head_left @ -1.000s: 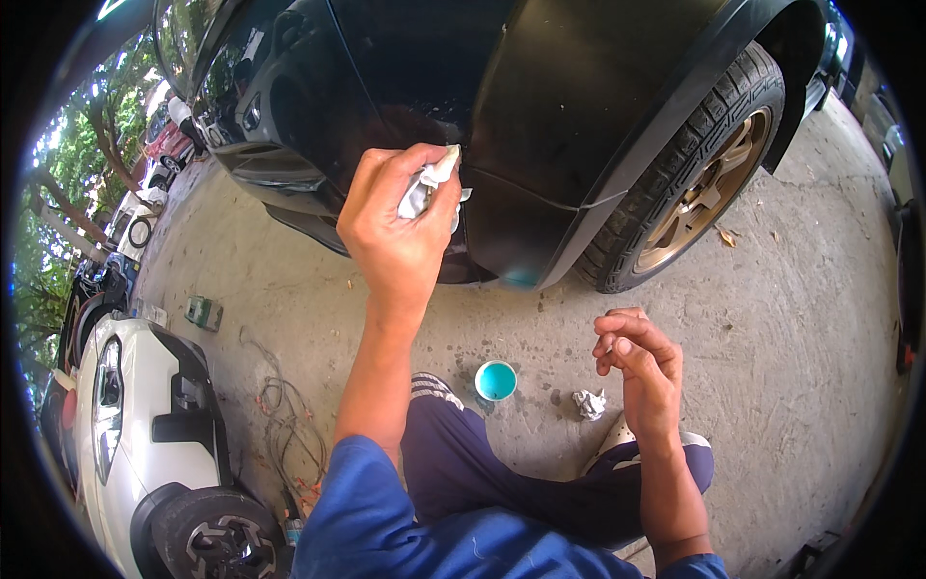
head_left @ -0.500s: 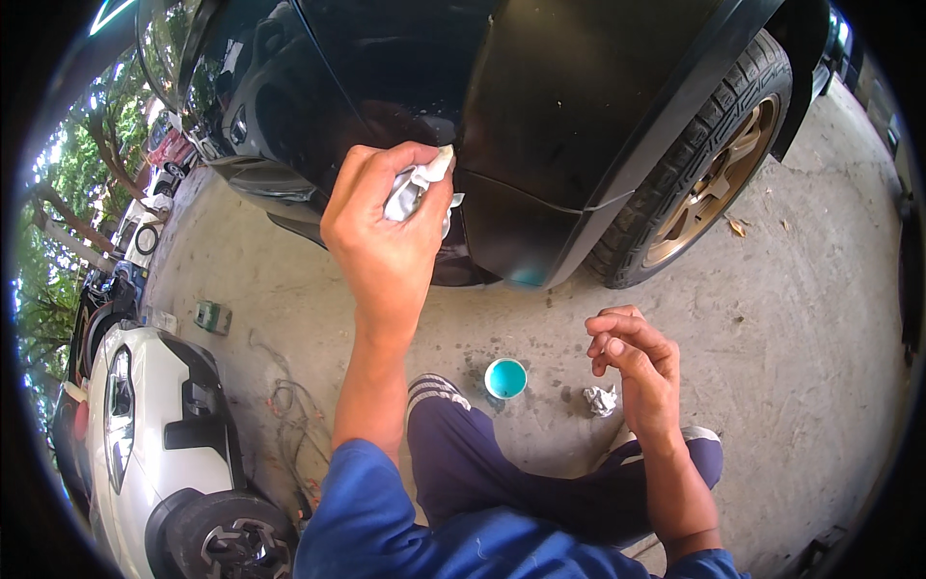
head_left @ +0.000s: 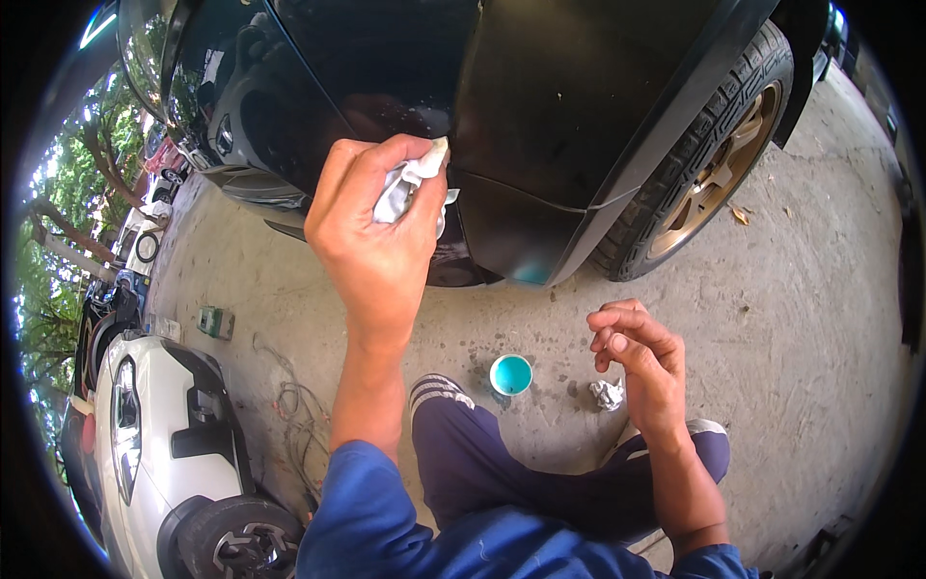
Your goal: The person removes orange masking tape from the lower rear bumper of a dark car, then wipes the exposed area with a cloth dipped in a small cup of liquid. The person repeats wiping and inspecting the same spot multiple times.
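In my left hand [head_left: 362,236] is a crumpled white wad of paper or cloth [head_left: 395,196], pinched between thumb and fingers. Its tip is at the dark glossy car body [head_left: 371,68], close to the seam beside a matte black panel [head_left: 550,106]. Small pale specks dot the paint just above my fingers. Well away from the car, my right hand [head_left: 651,372] hangs over the floor with loosely bent fingers and nothing visible in it. Below its fingers a second white crumpled wad [head_left: 608,394] lies on the concrete. A small round tub [head_left: 509,357] with turquoise contents stands between my knees and the car.
A black tyre on a bronze wheel [head_left: 699,198] is at the right of the dark car. To the left lie cables [head_left: 299,415] and a small green box [head_left: 214,322]. A white car front [head_left: 164,425] sits at lower left. Damp spots mark the concrete around the tub.
My left hand with the white wad has shifted slightly left, still at the same seam. The view has moved a little; my right hand keeps nearly the same pose.
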{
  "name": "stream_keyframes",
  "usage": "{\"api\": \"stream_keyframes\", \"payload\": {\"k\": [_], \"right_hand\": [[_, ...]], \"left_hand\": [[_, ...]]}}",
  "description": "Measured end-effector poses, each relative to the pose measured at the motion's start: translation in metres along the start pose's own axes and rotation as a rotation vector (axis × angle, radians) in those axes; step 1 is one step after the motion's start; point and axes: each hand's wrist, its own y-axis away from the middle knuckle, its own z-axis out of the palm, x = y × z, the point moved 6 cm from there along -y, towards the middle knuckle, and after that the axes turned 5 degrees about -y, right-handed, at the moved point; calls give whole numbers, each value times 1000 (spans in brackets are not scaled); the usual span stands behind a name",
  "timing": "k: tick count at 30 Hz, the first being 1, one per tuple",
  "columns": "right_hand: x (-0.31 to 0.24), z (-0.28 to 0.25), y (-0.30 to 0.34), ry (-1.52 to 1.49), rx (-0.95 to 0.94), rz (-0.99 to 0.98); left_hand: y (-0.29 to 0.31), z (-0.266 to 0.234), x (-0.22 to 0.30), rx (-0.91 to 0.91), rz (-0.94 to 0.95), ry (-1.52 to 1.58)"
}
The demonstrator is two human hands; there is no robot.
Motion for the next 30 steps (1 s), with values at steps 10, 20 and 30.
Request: {"api": "stream_keyframes", "payload": {"k": [10,20,30], "right_hand": [[0,-1,-3,-11,16,4],[1,-2,-5,-32,24,8],[-1,0,-1,-10,20,1]], "left_hand": [[-5,-1,4,-22,39,-10],[-12,-2,9,-16,92,-31],[-26,-2,18,8,205,-21]]}}
